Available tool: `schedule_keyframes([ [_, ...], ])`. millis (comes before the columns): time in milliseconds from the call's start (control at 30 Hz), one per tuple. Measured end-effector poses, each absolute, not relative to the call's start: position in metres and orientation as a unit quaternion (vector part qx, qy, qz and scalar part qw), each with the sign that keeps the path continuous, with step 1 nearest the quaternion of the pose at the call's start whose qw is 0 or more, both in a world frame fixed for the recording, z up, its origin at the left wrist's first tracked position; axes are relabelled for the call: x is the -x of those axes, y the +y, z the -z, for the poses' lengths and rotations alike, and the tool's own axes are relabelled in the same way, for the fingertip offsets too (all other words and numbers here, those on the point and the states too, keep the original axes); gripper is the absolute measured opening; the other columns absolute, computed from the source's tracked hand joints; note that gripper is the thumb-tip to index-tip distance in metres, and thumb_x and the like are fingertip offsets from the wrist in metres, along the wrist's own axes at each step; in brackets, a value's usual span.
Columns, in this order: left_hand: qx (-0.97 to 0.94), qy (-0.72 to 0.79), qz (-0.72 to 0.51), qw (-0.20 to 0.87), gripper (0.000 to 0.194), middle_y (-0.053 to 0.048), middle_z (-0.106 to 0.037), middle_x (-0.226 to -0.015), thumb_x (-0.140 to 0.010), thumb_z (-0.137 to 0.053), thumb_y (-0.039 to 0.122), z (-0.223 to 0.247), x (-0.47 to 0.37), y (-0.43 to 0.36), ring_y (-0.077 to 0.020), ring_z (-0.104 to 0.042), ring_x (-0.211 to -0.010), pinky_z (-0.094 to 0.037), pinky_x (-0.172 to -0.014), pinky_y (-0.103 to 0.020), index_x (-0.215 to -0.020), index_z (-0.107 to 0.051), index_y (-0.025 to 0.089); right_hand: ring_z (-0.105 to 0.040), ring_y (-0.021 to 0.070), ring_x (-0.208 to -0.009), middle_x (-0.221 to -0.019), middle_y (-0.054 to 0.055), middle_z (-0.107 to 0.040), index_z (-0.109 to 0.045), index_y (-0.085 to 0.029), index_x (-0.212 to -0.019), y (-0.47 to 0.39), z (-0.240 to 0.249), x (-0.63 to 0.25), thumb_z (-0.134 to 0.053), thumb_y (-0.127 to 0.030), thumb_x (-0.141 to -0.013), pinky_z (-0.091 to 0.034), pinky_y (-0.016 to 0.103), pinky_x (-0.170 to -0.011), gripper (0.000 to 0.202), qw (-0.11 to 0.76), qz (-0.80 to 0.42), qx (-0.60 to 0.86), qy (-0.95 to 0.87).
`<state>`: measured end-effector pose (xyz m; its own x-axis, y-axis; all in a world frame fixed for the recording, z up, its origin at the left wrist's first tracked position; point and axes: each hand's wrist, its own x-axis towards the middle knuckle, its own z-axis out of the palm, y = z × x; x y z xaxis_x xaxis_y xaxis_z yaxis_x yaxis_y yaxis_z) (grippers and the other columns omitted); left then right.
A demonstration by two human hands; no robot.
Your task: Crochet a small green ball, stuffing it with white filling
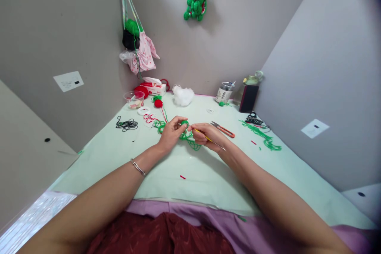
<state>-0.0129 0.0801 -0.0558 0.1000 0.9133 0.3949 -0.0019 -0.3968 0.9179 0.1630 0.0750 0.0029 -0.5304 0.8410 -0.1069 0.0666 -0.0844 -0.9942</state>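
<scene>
1. Head view: my left hand pinches a small green piece between thumb and fingers, over the middle of the desk.
2. My right hand grasps a slim yellow hook much like a pencil, its front end close to the green piece; I cannot tell whether it sits in a loop.
3. I judge the making of this piece to be under way: a compact, rounded bit shows above my left thumb, though I cannot count rows or say how complete it is.
4. Plenty of material looks left to work: loose green yarn lies in tangles beneath and beside my hands. The white stuffing sits apart at the back, and the orange-handled snips lie just beside my right hand.
5. The hanging green bunch, with its red and white touches, looks finished to me.
6. The clear tub at the back left holds pale and reddish bits too small to name.
7. The printed tin seems to hold pens.
8. The tissue box has a white tissue poking out.
9. On the left wall side, the black pouch has green wool heaped at its mouth; the pink bag beside it hides any contents.
</scene>
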Motion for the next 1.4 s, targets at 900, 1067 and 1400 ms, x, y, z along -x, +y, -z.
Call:
schedule_keyframes([
  [900,-0.557,0.405,-0.563,0.457,0.024,-0.003,-0.069,-0.096,-0.100,-0.066,0.031,0.056,0.018,0.092,-0.0129,-0.065,-0.071,-0.058,-0.062,-0.028,-0.117,-0.065,0.015,-0.020,0.0078,-0.042,-0.042,-0.011,-0.033,-0.071,-0.013,-0.086,0.073,-0.003,-0.169,-0.069,-0.047,-0.084,-0.019,0.024,-0.044,0.034,0.155,-0.693,0.274,-0.649],
  [1067,-0.552,0.392,-0.561,0.476,0.024,-0.004,-0.070,-0.101,-0.098,-0.068,0.030,0.048,0.020,0.088,-0.0151,-0.067,-0.078,-0.059,-0.070,-0.032,-0.117,-0.066,0.015,-0.024,0.0076,-0.044,-0.044,-0.009,-0.040,-0.073,-0.013,-0.087,0.066,-0.005,-0.165,-0.069,-0.044,-0.088,-0.020,0.024,-0.047,0.031,0.176,-0.705,0.262,-0.635],
  [1400,-0.552,0.352,-0.551,0.517,0.029,-0.005,-0.073,-0.101,-0.096,-0.070,0.029,0.046,0.016,0.084,-0.0168,-0.070,-0.081,-0.059,-0.076,-0.035,-0.121,-0.067,0.015,-0.020,0.0082,-0.045,-0.047,-0.010,-0.037,-0.068,-0.017,-0.084,0.081,0.005,-0.171,-0.066,-0.041,-0.089,-0.018,0.024,-0.048,0.025,0.308,-0.669,0.315,-0.600],
])
